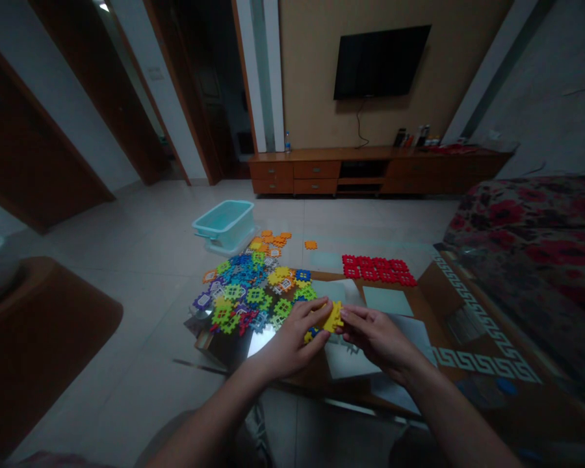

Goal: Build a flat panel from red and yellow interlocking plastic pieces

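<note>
Head view, left of centre: turquoise bin (238, 231), above a heap of mixed-colour tiles (253, 292).
Left hand (305, 331): slanting up from the bottom edge, thumb below, fingers above, pinching the yellow piece (333, 318).
Yellow piece: below and right of centre, between both hands.
Right hand (377, 335): angled in from lower right, thumb and fingers gripping its right edge.
Red tiles (377, 270): beyond the right hand, in two rows.

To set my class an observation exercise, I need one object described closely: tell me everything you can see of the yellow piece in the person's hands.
The yellow piece is small and bright, with notched edges, and looks like plastic. The left hand grips its left side between fingers and thumb; the fingertips of the right hand meet its right edge. It is held to the right of the pile of coloured pieces. Fingers hide part of its outline.
</note>
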A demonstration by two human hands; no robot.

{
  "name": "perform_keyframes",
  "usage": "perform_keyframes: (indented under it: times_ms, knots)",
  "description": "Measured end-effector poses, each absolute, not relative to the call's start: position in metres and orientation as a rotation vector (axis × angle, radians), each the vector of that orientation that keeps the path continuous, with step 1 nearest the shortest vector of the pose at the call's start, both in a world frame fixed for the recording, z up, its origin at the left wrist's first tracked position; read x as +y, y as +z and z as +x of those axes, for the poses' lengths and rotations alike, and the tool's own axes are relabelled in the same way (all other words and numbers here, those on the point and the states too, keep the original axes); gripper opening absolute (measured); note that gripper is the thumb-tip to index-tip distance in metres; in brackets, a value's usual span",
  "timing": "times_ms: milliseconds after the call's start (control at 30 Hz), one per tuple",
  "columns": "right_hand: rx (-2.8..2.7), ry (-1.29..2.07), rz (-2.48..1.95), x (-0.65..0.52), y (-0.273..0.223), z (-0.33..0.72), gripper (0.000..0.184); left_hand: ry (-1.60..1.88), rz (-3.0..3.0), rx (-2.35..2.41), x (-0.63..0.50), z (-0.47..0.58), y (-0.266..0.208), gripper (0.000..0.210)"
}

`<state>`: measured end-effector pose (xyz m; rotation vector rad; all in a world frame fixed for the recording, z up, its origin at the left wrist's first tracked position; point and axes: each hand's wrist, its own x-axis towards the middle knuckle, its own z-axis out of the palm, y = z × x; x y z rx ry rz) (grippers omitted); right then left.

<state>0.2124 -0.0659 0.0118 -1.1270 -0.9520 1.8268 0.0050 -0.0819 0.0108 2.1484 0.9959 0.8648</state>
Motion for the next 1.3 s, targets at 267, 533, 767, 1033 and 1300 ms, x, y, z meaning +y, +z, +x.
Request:
perform_keyframes:
  times_ms: [267, 533, 767, 1033, 1300]
  knots:
    - [-0.99, 1.847, -1.16, -0.069, 0.02, 0.212, 0.033, 0.912, 2.102, 0.987, -0.079, 0.006, 0.008, 0.048]
    - [-1.156, 1.834, -1.167, -0.073, 0.033, 0.208, 0.043, 1.008, 2.078, 0.977, -0.079, 0.008, 0.012, 0.046]
    - [-1.137, 1.947, -1.089, -0.076, 0.033, 0.208, 0.038, 1.061, 2.08, 1.034, -0.079, 0.008, 0.012, 0.043]
    - [-0.905, 1.927, -1.102, -0.072, 0.026, 0.209, 0.029, 1.083, 2.038, 1.029, -0.078, 0.004, 0.011, 0.069]
    - [-0.637, 2.063, -1.0, -0.073, 0.025, 0.214, 0.018, 1.129, 1.81, 0.967, -0.078, 0.005, 0.011, 0.051]
